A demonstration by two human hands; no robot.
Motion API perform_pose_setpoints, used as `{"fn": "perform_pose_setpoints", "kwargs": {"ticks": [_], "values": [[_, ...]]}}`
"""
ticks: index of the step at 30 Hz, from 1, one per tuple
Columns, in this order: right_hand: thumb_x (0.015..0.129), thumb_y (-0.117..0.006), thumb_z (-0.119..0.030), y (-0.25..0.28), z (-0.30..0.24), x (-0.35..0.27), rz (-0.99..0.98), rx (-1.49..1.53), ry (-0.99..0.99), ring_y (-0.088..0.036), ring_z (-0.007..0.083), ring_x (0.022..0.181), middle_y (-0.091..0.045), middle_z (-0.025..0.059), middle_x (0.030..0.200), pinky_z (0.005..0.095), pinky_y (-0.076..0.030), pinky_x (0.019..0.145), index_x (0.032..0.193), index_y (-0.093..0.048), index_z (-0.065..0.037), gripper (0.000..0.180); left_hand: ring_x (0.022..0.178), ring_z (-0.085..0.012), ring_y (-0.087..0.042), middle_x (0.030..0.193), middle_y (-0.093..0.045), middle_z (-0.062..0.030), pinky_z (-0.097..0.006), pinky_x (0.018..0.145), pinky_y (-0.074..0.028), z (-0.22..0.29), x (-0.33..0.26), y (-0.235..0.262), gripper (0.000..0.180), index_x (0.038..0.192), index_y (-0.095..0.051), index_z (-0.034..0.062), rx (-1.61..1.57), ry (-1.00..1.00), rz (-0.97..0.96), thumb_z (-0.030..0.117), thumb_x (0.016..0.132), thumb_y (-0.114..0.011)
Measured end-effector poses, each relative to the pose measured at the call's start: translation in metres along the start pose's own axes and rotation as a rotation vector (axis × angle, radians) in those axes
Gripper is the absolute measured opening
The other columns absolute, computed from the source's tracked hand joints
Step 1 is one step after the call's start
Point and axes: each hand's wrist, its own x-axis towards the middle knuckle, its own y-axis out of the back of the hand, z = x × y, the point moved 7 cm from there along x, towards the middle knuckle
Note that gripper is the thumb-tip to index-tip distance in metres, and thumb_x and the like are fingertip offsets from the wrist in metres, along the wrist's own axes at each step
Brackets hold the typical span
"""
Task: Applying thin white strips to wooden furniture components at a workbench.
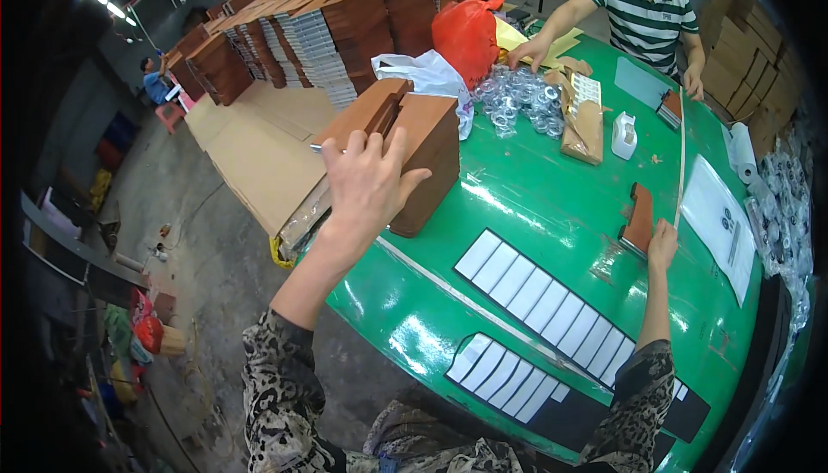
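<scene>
My left hand reaches over a stack of brown wood-coloured panels at the table's left edge. Its fingers are spread and bent onto the top brown piece, with the thumb held apart. Farther right, my right hand is closed on the near end of a brown notched panel, which rests on or just above the green table. Between my arms lie two black sheets bearing rows of white rectangular pads.
Tall stacks of brown panels fill the back left. A red plastic bag, clear plastic rings, an open carton and a white tape dispenser stand farther back. A co-worker in a striped shirt works across the table.
</scene>
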Motion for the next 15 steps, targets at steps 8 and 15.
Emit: {"fn": "perform_pose_setpoints", "kwargs": {"ticks": [8, 15], "values": [[0.098, -0.045, -0.023, 0.066, -0.04, -0.1, -0.096, 0.499, 0.103, -0.059, 0.0204, 0.101, -0.063, 0.0114, 0.106, 0.032, -0.045, 0.085, 0.108, -0.062, -0.001, 0.03, 0.094, -0.0252, -0.054, 0.094, -0.06, -0.0072, -0.041, 0.082, -0.033, -0.01, -0.002, 0.017, 0.05, 0.111, -0.052, 0.0079, -0.264, 0.142, 0.25, 0.019, 0.068, -0.073], [0.091, -0.058, -0.014, 0.128, -0.135, -0.228, -0.502, 1.176, 0.128, -0.054, 0.0158, 0.105, -0.057, 0.0077, 0.116, 0.0283, -0.045, 0.085, 0.126, -0.05, -0.002, 0.038, 0.1, -0.0151, -0.054, 0.104, -0.06, 0.001, -0.046, 0.095, -0.026, 0.099, -0.112, 0.086, 0.045, 0.106, -0.054, 0.0155, -0.472, -0.336, 0.437, 0.018, 0.066, -0.073]]}}
